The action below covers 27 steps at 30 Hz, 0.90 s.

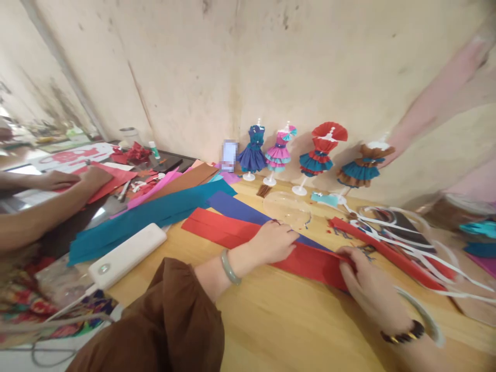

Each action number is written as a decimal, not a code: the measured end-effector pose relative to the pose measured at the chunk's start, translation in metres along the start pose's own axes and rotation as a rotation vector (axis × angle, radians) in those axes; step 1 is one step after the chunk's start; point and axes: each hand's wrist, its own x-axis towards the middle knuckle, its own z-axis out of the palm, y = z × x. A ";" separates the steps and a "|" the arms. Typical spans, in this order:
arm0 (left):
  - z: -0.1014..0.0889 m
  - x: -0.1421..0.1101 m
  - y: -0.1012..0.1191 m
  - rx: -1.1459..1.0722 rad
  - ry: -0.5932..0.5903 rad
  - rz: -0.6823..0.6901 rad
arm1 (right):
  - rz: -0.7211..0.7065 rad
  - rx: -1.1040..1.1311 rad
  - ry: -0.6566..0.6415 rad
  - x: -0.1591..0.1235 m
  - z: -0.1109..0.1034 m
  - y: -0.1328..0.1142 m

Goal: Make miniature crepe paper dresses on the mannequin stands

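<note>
A long red crepe paper strip (222,231) lies slantwise across the wooden table in front of me. My left hand (273,240), with a pale green bangle at the wrist, rests over its middle, fingers curled at the far edge. At the strip's right end, my right hand (366,284) pinches the paper between thumb and fingers, lifting it slightly. A blue-purple paper strip (238,207) runs partly beneath the red one. Beyond it, a wide teal paper strip (155,213) stretches to the left.
Several mini dress forms in paper dresses, including a red-and-teal one (322,155), stand along the wall. A clear round lid (287,209) lies before them. White cords (411,243) tangle at right. A white power bank (127,254) sits left, near another person's arms (50,206).
</note>
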 end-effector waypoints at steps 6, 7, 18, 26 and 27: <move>-0.044 0.000 -0.020 -0.125 -0.209 -0.122 | 0.076 0.112 0.137 0.001 0.000 0.010; -0.051 -0.002 -0.023 -0.142 -0.282 -0.141 | 0.088 0.148 0.158 0.002 0.000 0.010; -0.099 -0.012 -0.055 -0.052 -0.258 -0.248 | 0.149 0.310 0.168 0.001 0.013 0.011; -0.154 -0.053 -0.119 0.261 0.077 -0.778 | 0.114 0.372 0.122 0.000 0.023 0.006; -0.157 -0.061 -0.130 0.315 0.125 -0.899 | 0.104 0.372 0.114 0.000 0.025 0.006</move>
